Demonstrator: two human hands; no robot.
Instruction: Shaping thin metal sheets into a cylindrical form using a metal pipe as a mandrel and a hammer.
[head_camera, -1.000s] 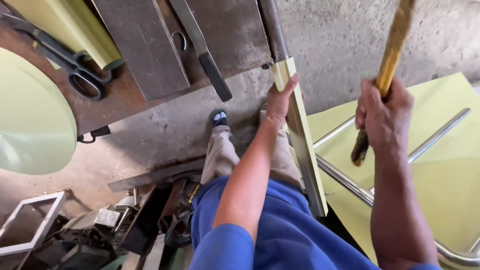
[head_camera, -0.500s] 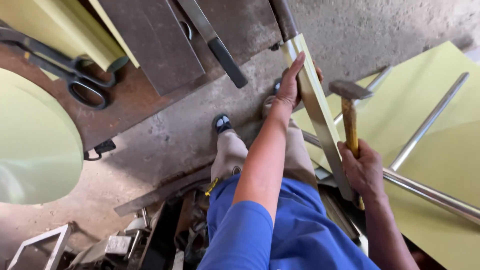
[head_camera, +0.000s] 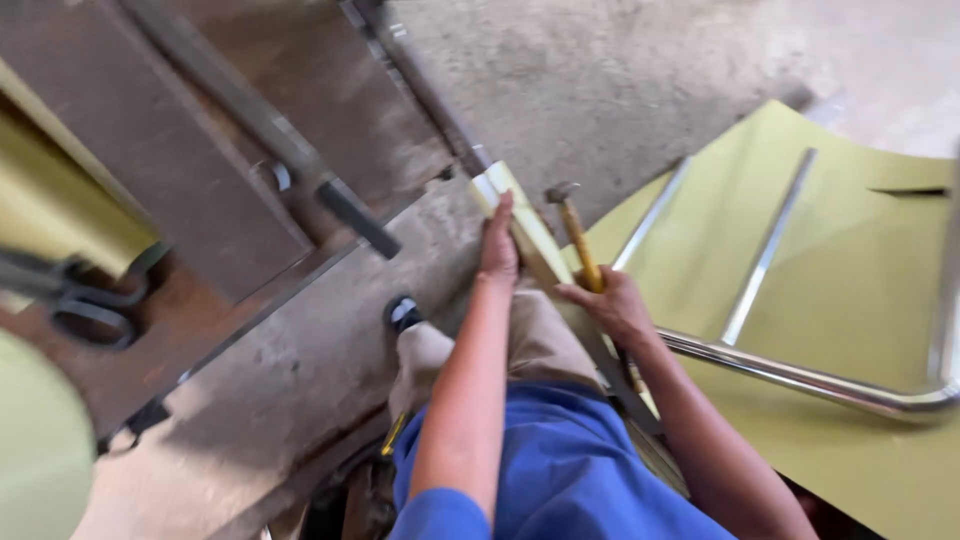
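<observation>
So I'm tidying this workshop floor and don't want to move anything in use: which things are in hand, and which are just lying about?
In hand:
- long pale yellow metal strip, steadied by the left hand
- wooden-handled hammer, gripped by the right hand

Lying about:
- large black shears on the rusty steel plate
- bent chrome tube on the pale yellow sheet

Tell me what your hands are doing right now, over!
Left hand flat on pale yellow strip. Right hand gripping hammer, head at the strip. Steel tube frame lies close at right.
</observation>
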